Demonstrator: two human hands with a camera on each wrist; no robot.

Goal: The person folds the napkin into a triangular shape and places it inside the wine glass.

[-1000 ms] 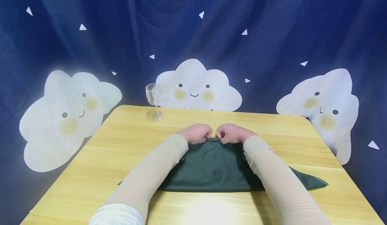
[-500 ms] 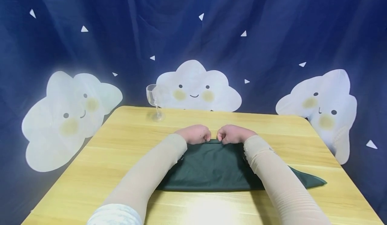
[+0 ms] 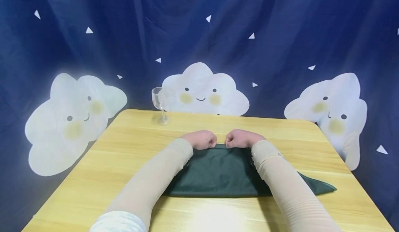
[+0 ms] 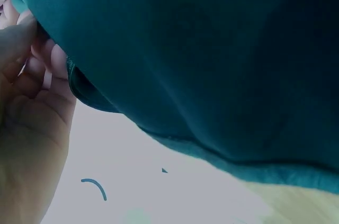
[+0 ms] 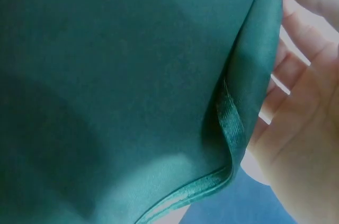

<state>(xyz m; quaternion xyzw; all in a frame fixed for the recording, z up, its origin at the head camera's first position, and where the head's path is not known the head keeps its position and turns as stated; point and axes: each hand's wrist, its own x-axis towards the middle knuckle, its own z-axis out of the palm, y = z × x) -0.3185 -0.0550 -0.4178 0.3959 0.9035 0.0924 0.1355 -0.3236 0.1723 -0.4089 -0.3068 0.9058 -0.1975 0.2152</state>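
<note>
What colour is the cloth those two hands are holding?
The cloth is dark green; it shows best in the head view.

Green cloth (image 5: 116,75) filled the left and middle of the view, mostly smooth, with a dark shadow over its lower left. Its right side turned over into a long, narrow fold (image 5: 257,60), and a stitched hem (image 5: 185,195) climbed from the bottom edge, bent at a rounded corner and ran up inside that fold. The right hand's grip (image 5: 304,102) was on the right, palm in sight, the thumb meeting the cloth near the top and the fingertips hidden behind it. Below showed a blue background (image 5: 243,203) and a white patch (image 5: 256,170).
</note>
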